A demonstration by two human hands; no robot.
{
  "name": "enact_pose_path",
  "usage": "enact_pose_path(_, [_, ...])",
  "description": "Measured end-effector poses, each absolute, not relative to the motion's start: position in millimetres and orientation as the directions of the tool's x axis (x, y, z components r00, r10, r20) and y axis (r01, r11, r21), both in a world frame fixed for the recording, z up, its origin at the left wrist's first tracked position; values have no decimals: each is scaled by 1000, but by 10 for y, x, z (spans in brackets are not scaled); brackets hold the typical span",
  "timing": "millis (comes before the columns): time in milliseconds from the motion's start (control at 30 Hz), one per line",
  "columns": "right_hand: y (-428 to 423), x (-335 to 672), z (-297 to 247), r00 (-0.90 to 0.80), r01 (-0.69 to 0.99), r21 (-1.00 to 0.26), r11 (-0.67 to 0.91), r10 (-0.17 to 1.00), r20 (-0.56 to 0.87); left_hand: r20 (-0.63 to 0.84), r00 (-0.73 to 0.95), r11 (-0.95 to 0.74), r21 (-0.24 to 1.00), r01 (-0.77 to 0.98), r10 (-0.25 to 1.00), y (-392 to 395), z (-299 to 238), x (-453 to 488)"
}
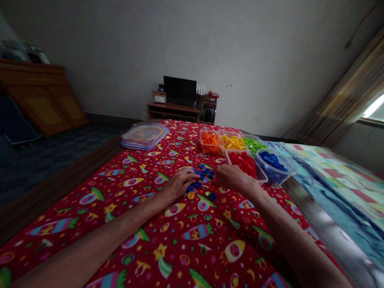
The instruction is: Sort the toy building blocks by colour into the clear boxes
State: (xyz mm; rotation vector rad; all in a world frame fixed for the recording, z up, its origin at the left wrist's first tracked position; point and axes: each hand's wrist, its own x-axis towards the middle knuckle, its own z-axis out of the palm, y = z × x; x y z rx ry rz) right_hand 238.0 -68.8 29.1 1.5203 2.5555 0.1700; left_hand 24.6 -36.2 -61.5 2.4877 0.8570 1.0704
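Surface: low wooden table (pixel 69 176), top fully covered by a red cloth (pixel 192 248) with a rocket and star print.

On the cloth:
- far left corner: stack of clear lids (pixel 145 136)
- far right, back row of three clear tubs touching side by side: orange tub (pixel 201 143), yellow tub (pixel 231 135), green tub (pixel 255 137)
- just in front of those: red tub (pixel 261 176) and blue tub (pixel 279 176) (the blue one sits right at the cloth's right edge)
- centre: loose pieces (pixel 204 175), mostly blue, scattered just left of the red tub, including one yellow ring (pixel 191 195)
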Motion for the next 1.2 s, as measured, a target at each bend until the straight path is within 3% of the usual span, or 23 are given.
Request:
enact_pose_path(200, [-578, 2367, 147, -478, 841, 214, 496, 868, -135, 510, 514, -724, 476, 500, 690, -337, -614, 276])
enact_pose_path(400, [-569, 2517, 377, -338, 905, 246, 346, 938, -78, 504, 475, -688, 449, 570, 722, -252, -586, 334])
enact_pose_path(533, [-606, 2456, 301, -368, 875, 321, 363, 929, -47, 569, 559, -794, 364, 486, 603, -424, -437, 398])
enact_pose_path(667, [-617, 2350, 246, -395, 837, 372, 402, 913, -98, 441, 759, -876, 295, 383, 480, -604, -323, 537])
enact_pose_path(733, [-634, 2322, 288, -433, 783, 414, 463, 885, -171, 368, 801, -870, 337, 359, 473, -592, -330, 631])
enact_pose_path(900, [-691, 2309, 371, -551, 644, 469, 604, 792, -264, 320, 814, -760, 614, 211, 484, -378, -458, 812])
enact_pose_path(1067, [-583, 2411, 232, -585, 656, 423, 625, 776, -238, 332, 834, -781, 599, 174, 441, -382, -490, 730])
enact_pose_path(1200, [-464, 2557, 174, -617, 739, 298, 604, 785, -61, 321, 768, -751, 591, 295, 554, -433, -406, 665])
